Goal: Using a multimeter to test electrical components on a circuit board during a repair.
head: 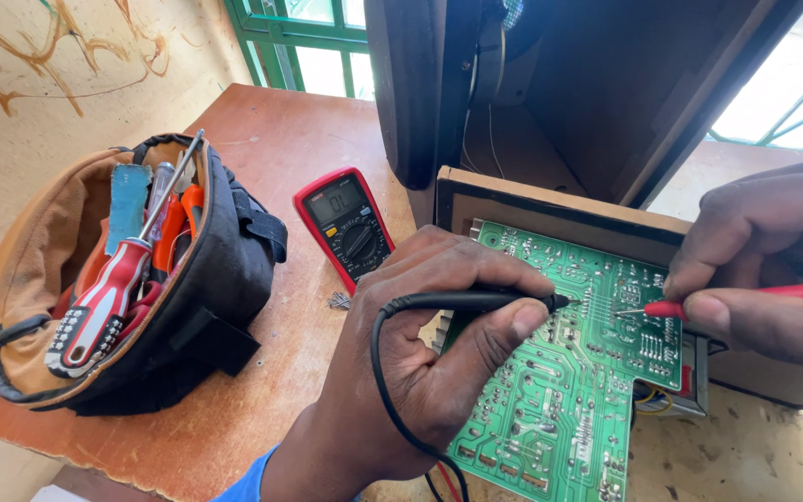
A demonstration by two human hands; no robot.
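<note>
While both probes rest on it, the green circuit board needs to lie dead still; it sits solder side up on the wooden table, its upper edge against a brown wooden panel below a dark open cabinet. To the left stands an open tool pouch with a red-and-white screwdriver sticking out, well apart from the board. Between pouch and board lies the red multimeter, face up, near enough to read at a glance.

The left hand is closed around the black probe, thumb underneath, heel resting on the board's left edge, tip touching a joint near the middle. The right hand pinches the red probe between thumb and forefinger, its tip on a pad just right of the black one.

Judging by how tightly the joints are packed, each tip should sit on a single pad, held steeply and without sliding, so neither bridges a neighbour. Bracing both hands on the board or panel looks like the surest way to keep contact steady while the eyes go to the meter, and the black lead looping under the wrist should stay slack
</note>
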